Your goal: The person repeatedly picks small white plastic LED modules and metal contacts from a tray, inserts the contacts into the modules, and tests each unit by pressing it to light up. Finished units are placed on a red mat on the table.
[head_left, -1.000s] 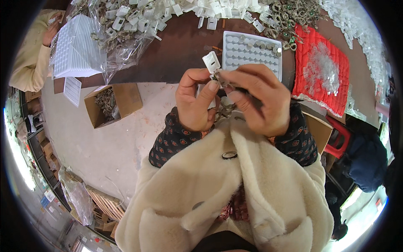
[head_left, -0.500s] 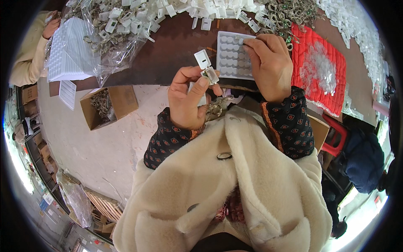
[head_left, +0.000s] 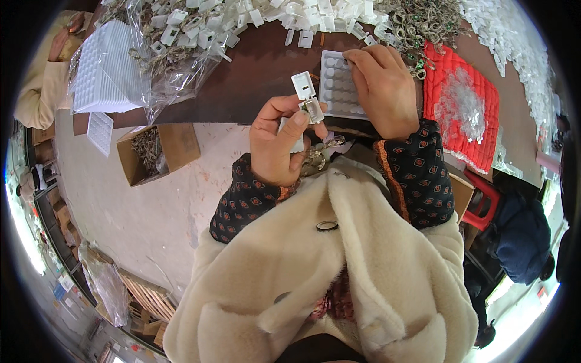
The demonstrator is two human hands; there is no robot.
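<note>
My left hand (head_left: 278, 142) grips a small white hinged plastic case (head_left: 311, 109), its lid (head_left: 302, 86) standing open on the far side. A bit of green shows inside the case. Another white piece sits in the same palm, partly covered by the fingers, and a bundle of thin wires (head_left: 324, 151) hangs below. My right hand (head_left: 387, 88) is over a white tray (head_left: 325, 78) with rows of round cells. Its thumb and forefinger are pinched at the tray's far left part; what they hold, if anything, is too small to make out.
White cases (head_left: 305, 39) and wire bundles (head_left: 414, 36) are heaped along the table's far side. On the right, clear pieces (head_left: 463, 103) lie on a red quilted cloth (head_left: 433, 85). Stacked white trays (head_left: 106, 72) stand at left, near another person's arm (head_left: 45, 91). A carton (head_left: 175, 148) sits below.
My right hand's fingertips have moved toward the tray's far left part. The left hand keeps hold of the open case. The whole view has shifted slightly.
</note>
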